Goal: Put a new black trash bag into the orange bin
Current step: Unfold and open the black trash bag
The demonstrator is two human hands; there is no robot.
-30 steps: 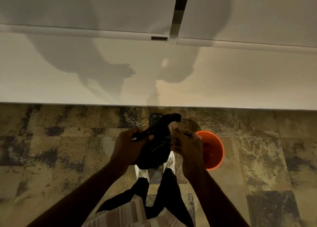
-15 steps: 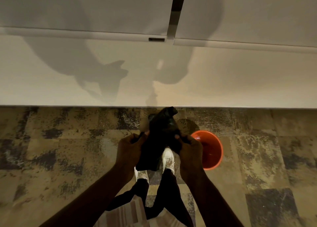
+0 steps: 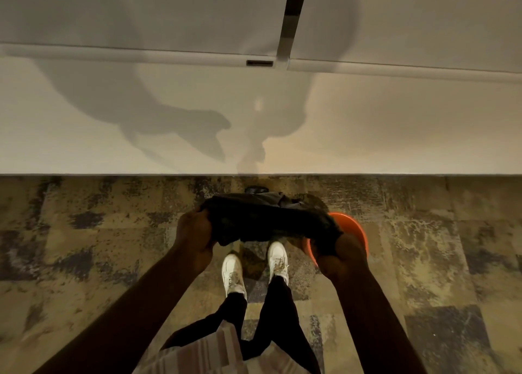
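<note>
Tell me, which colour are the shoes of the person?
White; the shoes show best in the head view.

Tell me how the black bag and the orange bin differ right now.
The bag is black, limp and crumpled; the bin is bright orange, rigid and round. The bag is held up, stretched between the left hand and right hand; the bin stands on the carpet, partly hidden behind the bag and right hand. Nothing lines the bin yet.

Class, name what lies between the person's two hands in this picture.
In the head view, the black trash bag stretches between the left hand and the right hand, each gripping one end.
</note>
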